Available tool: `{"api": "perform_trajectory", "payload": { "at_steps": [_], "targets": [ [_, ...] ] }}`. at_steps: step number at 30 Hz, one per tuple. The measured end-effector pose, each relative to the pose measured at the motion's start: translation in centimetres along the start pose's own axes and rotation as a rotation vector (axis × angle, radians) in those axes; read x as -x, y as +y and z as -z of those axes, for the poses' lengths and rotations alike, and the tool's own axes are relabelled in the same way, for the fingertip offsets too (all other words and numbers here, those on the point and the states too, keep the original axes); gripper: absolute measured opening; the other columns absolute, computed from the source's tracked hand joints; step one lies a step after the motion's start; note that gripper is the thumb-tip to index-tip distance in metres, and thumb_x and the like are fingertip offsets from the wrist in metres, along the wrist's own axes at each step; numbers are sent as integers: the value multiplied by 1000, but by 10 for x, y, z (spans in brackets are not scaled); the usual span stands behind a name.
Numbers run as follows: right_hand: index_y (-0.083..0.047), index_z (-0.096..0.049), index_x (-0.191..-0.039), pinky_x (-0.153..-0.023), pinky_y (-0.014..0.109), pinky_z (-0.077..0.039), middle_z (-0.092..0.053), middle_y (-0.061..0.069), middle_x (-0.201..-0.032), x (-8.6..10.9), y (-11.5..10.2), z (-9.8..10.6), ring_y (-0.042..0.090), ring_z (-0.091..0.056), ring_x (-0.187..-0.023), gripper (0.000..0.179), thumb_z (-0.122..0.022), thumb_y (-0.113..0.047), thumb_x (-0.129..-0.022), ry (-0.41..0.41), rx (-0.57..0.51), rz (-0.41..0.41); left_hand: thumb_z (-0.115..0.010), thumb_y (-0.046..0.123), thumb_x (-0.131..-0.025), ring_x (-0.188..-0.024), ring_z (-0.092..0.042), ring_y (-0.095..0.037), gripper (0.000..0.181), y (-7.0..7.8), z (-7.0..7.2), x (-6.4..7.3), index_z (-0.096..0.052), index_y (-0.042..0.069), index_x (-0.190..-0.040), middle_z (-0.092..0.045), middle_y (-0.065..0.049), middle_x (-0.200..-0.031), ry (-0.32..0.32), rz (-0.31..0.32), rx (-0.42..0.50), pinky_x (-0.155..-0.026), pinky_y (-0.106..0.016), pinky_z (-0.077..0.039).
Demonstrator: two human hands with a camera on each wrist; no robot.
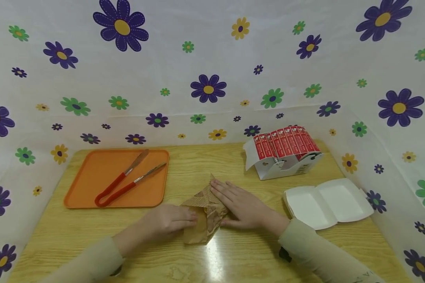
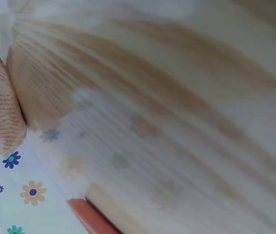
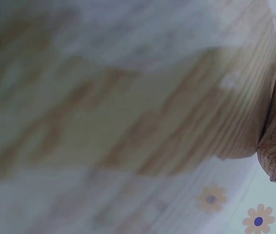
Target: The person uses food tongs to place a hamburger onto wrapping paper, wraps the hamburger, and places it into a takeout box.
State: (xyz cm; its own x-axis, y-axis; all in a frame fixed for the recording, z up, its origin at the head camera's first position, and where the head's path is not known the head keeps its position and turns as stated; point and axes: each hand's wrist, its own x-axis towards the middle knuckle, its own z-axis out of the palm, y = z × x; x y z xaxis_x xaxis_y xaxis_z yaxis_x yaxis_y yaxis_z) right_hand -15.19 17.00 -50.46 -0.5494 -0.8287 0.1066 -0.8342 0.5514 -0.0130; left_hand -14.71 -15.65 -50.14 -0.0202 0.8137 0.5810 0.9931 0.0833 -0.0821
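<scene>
Brown printed paper (image 1: 212,212) between left fingers (image 1: 182,216) and right fingers (image 1: 224,192), both nearly straight, against it.

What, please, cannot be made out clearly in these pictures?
- Head view: whether the brown paper holds anything; its folds hide that.
- Head view: lettering on the red packages, too small to read.
- Both wrist views: the paper's full outline, cut off by the picture edge.

Brown printed paper (image 1: 214,210), creased, folded, on table (image 1: 163,259).
</scene>
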Motion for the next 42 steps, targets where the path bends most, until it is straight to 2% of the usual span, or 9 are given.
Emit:
{"api": "perform_trajectory", "payload": {
  "at_steps": [4, 9, 13, 18, 21, 23, 27, 32, 42],
  "targets": [
    [-1, -15, -170, -135, 46, -24, -15, 15, -179, -1, -1, 0, 27, -17, -167, 104, -56, -67, -100, 11, -6, 7, -67, 7, -88, -110, -78, -11, 32, 2, 8, 5, -81, 9, -117, -81, -4, -120, -93, -102, -65, -97, -26, -63],
    [-1, -16, -169, -135, 46, -23, -15, 15, -179, -1, -2, 3, 27, -18, -167, 102, -56, -66, -101, 4, -10, 3, -67, 10, -91, -113, -77, -11, 31, 8, 13, 8, -81, 12, -119, -80, -2, -123, -134, -98, -57, -99, -24, -61],
    [-2, -15, -170, -136, 46, -21, -15, 14, -179, -1, -1, 5, 27, -17, -167, 101, -56, -65, -102, -4, -22, -4, -65, 12, -96, -108, -79, -11, 26, 10, 11, 5, -82, 11, -115, -82, -2, -118, -63, -21, -2, -95, -23, -63],
    [0, -16, -169, -135, 47, -22, -16, 15, -179, 0, -1, 6, 28, -19, -166, 102, -57, -64, -101, 1, -20, -1, -59, 22, -108, -97, -81, -14, 27, 8, 6, -8, -82, 9, -111, -84, -2, -110, 83, 148, 149, -89, -23, -65],
    [0, -17, -169, -135, 47, -23, -17, 16, -178, 0, 0, 6, 29, -20, -166, 104, -59, -65, -100, 4, -14, 5, -63, 23, -107, -92, -81, -14, 24, 7, 2, -18, -83, 9, -109, -84, -1, -106, 151, 241, 199, -86, -23, -65],
    [0, -17, -169, -135, 47, -23, -16, 16, -178, 0, 1, 6, 28, -19, -166, 105, -60, -65, -99, 3, -11, 9, -70, 15, -102, -91, -81, -14, 16, 5, -2, -24, -83, 9, -108, -84, -2, -104, 176, 296, 215, -85, -24, -66],
    [0, -16, -169, -136, 47, -21, -15, 15, -179, 1, 2, 4, 28, -18, -166, 107, -60, -67, -98, -2, -10, 13, -81, 4, -87, -90, -81, -15, 22, 0, -10, -37, -84, 9, -108, -84, -2, -103, 185, 396, 216, -86, -25, -66],
    [1, -19, -168, -136, 47, -21, -16, 16, -179, 2, 2, 5, 28, -19, -166, 107, -60, -69, -98, -5, 1, 12, -83, 1, -83, -92, -82, -18, 23, -8, -21, -53, -84, 9, -105, -84, -3, -102, 176, 497, 224, -88, -27, -66],
    [-1, -18, -169, -136, 45, -20, -12, 15, -179, 2, 1, 5, 28, -17, -167, 105, -62, -64, -98, -38, -12, -9, -84, 5, -85, -86, -81, -19, 17, -23, -39, -61, -84, 6, -102, -84, -6, -96, 166, 526, 119, -80, -31, -67]
  ]
}}
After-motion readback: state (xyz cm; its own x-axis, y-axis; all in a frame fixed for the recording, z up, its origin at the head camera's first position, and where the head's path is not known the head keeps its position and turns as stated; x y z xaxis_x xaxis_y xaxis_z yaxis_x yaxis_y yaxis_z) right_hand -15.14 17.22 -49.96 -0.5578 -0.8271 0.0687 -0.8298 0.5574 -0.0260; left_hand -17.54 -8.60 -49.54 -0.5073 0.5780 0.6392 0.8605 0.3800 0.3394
